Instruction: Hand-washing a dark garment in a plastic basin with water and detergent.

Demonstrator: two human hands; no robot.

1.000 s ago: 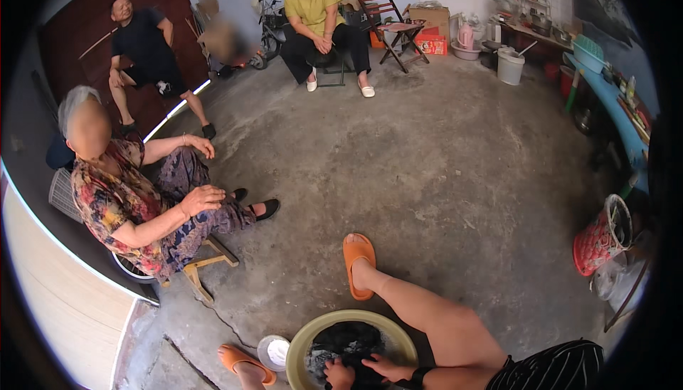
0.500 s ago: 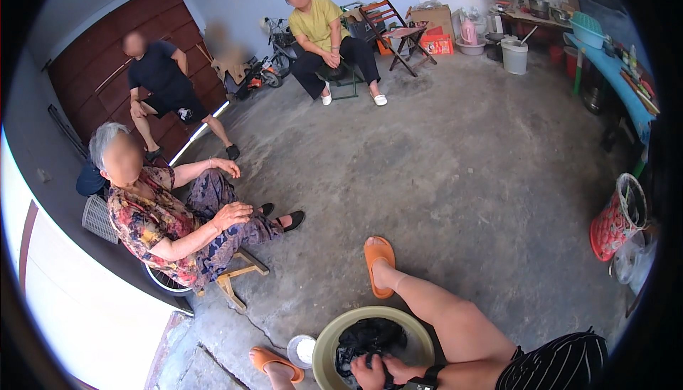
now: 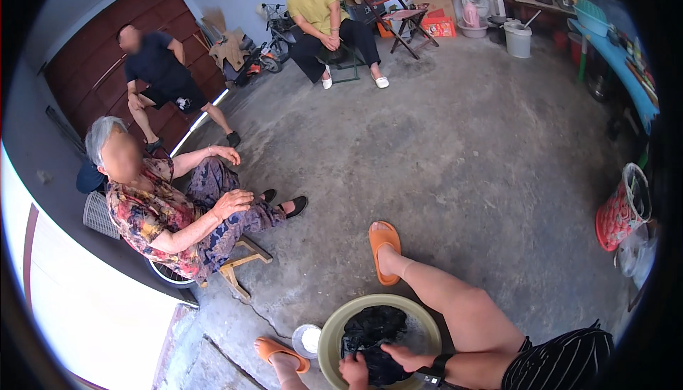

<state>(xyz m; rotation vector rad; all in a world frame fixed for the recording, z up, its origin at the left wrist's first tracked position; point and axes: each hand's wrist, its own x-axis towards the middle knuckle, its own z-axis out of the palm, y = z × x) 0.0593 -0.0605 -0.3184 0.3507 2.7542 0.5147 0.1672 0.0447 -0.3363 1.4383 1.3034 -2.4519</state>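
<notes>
Wet black cloth (image 3: 380, 324) lies bunched in an olive-green basin (image 3: 329, 351) of water near the lower edge, between my feet. At the basin's near left side my left hand (image 3: 353, 371) is closed, fingers bent round a fold of the cloth. My right hand (image 3: 405, 358) lies over the cloth from the right, its fingers stretched out and holding nothing. A dark band is on the right wrist. Beside the basin's left rim stands a small bowl (image 3: 306, 340) with something white in it.
At left a person in a flowered shirt (image 3: 153, 205) sits on a low wooden stool (image 3: 238, 265). Farther back are a person in dark clothes (image 3: 160, 66) and a seated person in yellow (image 3: 316, 9). A red bin (image 3: 620, 212) and blue table (image 3: 619, 62) stand at right.
My hands, close together on the cloth before, are now apart, and the right fingers have straightened. The view has shifted slightly.
</notes>
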